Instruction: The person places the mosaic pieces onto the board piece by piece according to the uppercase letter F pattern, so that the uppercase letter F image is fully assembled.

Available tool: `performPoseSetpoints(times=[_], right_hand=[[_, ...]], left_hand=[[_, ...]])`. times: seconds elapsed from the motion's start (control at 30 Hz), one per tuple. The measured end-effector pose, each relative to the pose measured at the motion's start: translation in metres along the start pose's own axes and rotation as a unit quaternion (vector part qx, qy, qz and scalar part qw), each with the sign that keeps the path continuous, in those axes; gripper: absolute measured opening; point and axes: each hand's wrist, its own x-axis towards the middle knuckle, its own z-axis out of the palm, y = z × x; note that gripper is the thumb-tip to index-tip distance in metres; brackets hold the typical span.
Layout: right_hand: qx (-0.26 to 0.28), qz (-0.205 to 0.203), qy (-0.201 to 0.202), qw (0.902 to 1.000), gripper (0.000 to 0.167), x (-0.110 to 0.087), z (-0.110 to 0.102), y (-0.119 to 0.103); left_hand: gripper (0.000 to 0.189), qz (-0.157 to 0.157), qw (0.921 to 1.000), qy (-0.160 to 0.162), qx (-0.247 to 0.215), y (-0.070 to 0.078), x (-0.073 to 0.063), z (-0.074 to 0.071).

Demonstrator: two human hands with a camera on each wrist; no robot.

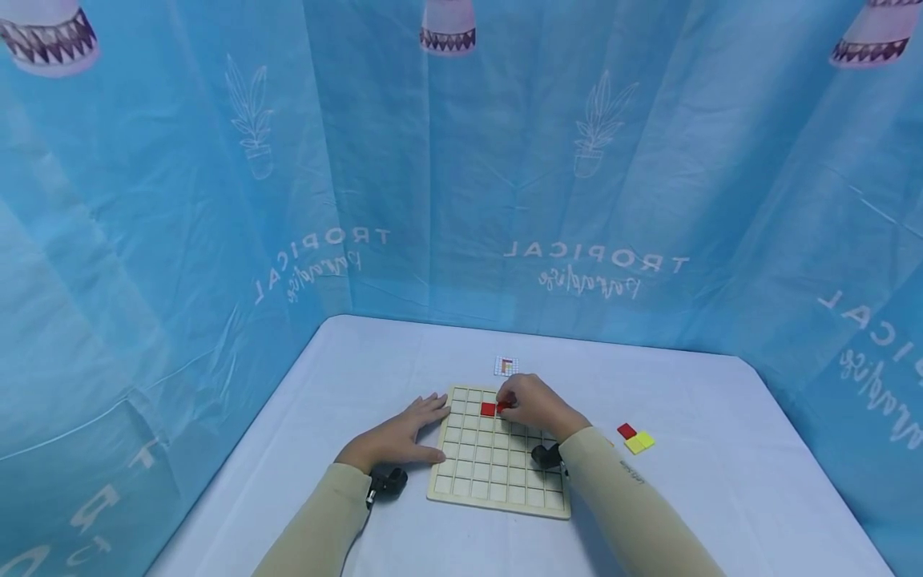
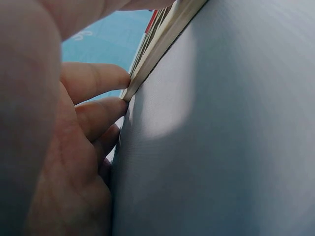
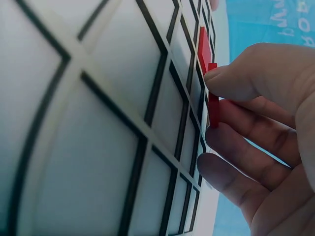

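A pale wooden grid board [image 1: 472, 471] with square cells lies on the table. One red square tile [image 1: 488, 409] sits in a cell near its far side. My right hand [image 1: 535, 402] pinches a second red tile [image 3: 213, 96] between thumb and fingers, close over the board just right of the first one. In the right wrist view this held tile stands tilted against the grid. My left hand [image 1: 402, 437] is spread at the board's left edge, fingertips touching the side; the left wrist view shows fingers [image 2: 101, 81] straight along that edge.
Behind the board lies a small printed pattern card [image 1: 507, 366]. To the right of my right forearm are a loose red tile [image 1: 626, 431] and yellow tiles [image 1: 639, 441] on the white tablecloth [image 1: 404, 361]. A blue curtain [image 1: 461, 184] hangs around the table's back and sides.
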Motion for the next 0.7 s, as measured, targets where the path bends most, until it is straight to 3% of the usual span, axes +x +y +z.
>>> performPoseSetpoints(times=[0.23,0.7], right_hand=[[-0.023,-0.008,0.001,0.9997,0.014,0.0003,0.0032,-0.002],[0.009,0.019,0.012,0.9997,0.016,-0.0061,0.0067,0.003]], left_hand=[[0.096,-0.008,1.0,0.002,0.002,-0.0017,0.0017,0.0015],[0.096,-0.001,1.0,0.001,0.002,-0.0029,0.0007,0.0011]])
